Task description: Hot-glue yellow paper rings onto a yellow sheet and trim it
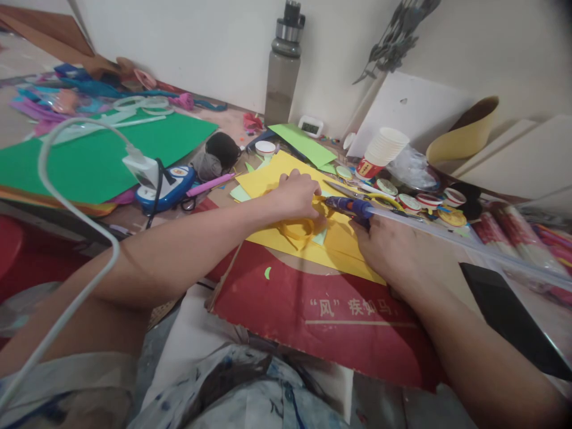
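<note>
My right hand [379, 241] is closed round a blue hot glue gun [351, 205], and a long clear glue stick [402, 221] sticks out of its rear end. The gun's dark tip points left at a yellow paper piece [298, 231] with looped strips. My left hand [297, 193] is closed on that piece, its fingers curled down at the far side; the fingertips are partly hidden. Under both hands lie yellow paper sheets [277, 170] on a red cardboard sheet [322, 325] with printed white characters.
Scissors [353, 192] with yellow handles lie beyond the glue gun. Stacked paper cups [382, 152] and several small lidded pots stand at the back right. A grey bottle [283, 77] is by the wall. At left are green sheets [174, 140], a blue power strip [165, 190] and a white cable [80, 298]; a black phone [509, 316] lies right.
</note>
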Demonstrator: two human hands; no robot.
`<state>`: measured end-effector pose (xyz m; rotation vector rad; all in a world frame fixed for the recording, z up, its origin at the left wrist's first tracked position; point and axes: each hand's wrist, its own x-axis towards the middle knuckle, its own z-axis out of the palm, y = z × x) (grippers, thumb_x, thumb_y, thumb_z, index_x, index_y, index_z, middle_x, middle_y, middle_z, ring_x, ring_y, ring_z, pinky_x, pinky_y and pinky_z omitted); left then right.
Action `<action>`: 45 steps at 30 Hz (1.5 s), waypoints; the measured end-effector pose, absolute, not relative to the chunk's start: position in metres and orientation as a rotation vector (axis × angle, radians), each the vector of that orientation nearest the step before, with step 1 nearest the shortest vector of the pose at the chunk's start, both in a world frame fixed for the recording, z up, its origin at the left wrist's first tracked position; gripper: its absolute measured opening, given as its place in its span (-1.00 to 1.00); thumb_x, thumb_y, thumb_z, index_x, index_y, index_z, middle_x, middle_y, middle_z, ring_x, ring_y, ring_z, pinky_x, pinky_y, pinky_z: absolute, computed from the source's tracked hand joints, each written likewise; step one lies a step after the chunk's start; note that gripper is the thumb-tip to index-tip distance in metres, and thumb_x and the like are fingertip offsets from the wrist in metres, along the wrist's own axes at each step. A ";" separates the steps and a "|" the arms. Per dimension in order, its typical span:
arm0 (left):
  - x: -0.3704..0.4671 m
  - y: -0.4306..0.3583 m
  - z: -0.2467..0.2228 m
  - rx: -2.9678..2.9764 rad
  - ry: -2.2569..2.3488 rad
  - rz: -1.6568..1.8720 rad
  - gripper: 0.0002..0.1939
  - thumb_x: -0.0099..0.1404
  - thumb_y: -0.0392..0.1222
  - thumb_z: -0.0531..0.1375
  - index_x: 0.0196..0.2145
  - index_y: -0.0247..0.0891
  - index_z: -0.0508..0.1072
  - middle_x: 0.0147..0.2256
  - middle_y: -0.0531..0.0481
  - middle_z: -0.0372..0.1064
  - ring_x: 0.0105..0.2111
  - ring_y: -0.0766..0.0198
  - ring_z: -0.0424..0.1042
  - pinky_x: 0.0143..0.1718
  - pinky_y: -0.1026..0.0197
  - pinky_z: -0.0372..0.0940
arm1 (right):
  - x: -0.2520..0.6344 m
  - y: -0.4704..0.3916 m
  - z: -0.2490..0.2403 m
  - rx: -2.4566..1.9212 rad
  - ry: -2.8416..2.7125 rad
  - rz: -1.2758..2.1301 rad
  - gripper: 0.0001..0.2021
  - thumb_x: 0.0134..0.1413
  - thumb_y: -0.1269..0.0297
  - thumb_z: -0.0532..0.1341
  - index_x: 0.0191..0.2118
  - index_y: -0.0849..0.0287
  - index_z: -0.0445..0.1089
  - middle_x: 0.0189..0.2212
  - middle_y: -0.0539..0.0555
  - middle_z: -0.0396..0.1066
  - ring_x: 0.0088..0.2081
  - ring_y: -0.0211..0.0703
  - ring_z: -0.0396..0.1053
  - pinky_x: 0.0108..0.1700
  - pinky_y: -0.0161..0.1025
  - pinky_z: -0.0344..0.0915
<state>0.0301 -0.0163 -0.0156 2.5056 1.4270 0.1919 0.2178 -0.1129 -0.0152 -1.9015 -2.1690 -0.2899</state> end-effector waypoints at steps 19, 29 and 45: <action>0.033 -0.022 -0.008 2.485 1.459 0.151 -0.32 0.02 0.24 0.36 0.04 -0.13 0.53 -0.04 -0.17 0.41 0.04 -0.12 0.21 0.02 -0.02 0.18 | 0.212 -0.105 -0.024 -1.804 -2.166 -0.119 -0.79 0.22 0.27 0.13 -0.10 0.22 0.40 -0.19 0.25 0.51 -0.19 0.06 0.44 -0.25 -0.15 0.24; 0.030 -0.016 -0.017 2.481 1.423 0.235 -0.24 -0.01 0.29 0.35 0.08 -0.17 0.51 -0.05 -0.18 0.42 0.06 -0.13 0.22 0.06 -0.05 0.17 | 0.224 -0.110 -0.020 -1.907 -2.155 -0.252 -0.74 0.29 0.23 0.08 -0.07 0.24 0.43 -0.18 0.28 0.52 -0.15 0.10 0.47 -0.19 -0.13 0.28; 0.007 0.003 -0.004 2.563 1.073 0.190 -0.19 0.09 0.09 0.33 0.27 -0.12 0.29 0.25 -0.08 0.25 0.23 -0.05 0.14 0.23 0.05 0.03 | 0.232 -0.108 -0.025 -1.848 -2.113 -0.239 -0.68 0.26 0.20 0.09 -0.03 0.29 0.44 -0.14 0.35 0.51 -0.09 0.19 0.46 -0.11 -0.03 0.31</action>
